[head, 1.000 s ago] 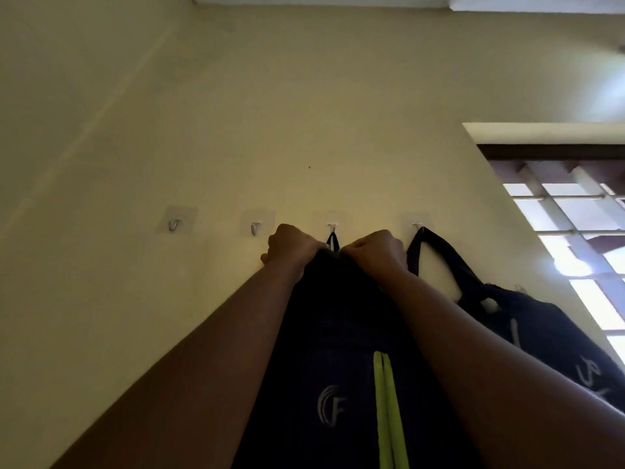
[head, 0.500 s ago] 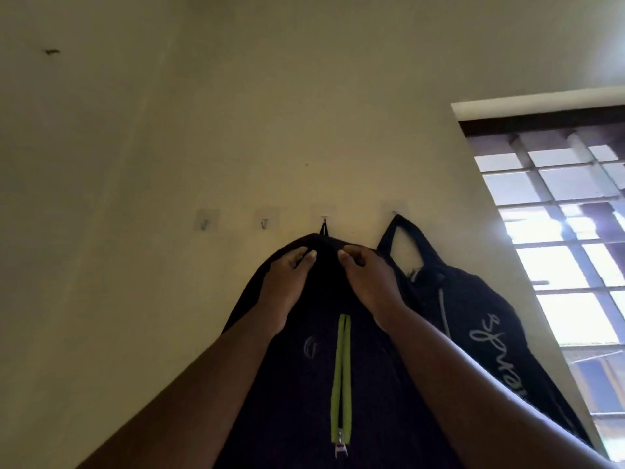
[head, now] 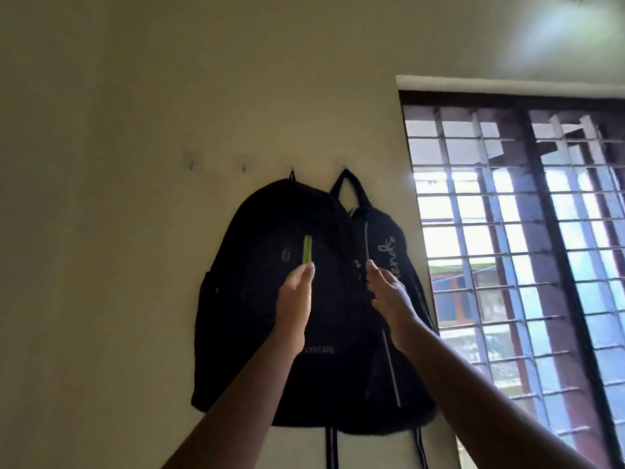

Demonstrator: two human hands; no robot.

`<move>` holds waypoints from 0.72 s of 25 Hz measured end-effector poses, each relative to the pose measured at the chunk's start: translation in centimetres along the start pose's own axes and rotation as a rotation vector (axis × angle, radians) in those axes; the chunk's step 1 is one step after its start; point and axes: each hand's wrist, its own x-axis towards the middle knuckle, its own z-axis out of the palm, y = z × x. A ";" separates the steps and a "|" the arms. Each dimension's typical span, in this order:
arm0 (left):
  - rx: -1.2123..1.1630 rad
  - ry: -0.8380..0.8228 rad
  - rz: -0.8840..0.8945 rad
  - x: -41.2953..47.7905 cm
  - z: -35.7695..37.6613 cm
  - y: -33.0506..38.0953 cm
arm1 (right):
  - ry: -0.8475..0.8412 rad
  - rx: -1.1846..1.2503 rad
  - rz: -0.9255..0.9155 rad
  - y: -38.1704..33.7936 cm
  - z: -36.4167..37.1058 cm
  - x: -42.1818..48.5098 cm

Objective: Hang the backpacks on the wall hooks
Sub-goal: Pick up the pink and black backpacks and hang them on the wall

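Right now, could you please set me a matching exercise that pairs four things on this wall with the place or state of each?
Things:
1. green-striped backpack
2. backpack with white lettering
3. leftmost wall hook
4. barred window

Places or states:
A. bare, nothing on it
B. to the right of both backpacks
C. hangs from the rightmost hook by a long loop
D. hangs from the third hook from the left, overlapping its neighbour

Pairs: 1-D, 2-C, 3-A, 4-B.
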 end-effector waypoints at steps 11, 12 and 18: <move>-0.270 -0.362 -0.456 -27.4 6.7 -2.5 | 0.319 -0.179 0.370 0.2 -16.0 -28.2; -0.282 -0.422 -0.492 -30.2 8.7 -2.1 | 0.395 -0.172 0.403 -0.2 -18.8 -30.8; -0.388 -0.635 -0.607 -39.8 18.6 0.8 | 0.681 -0.205 0.493 -2.8 -31.6 -40.0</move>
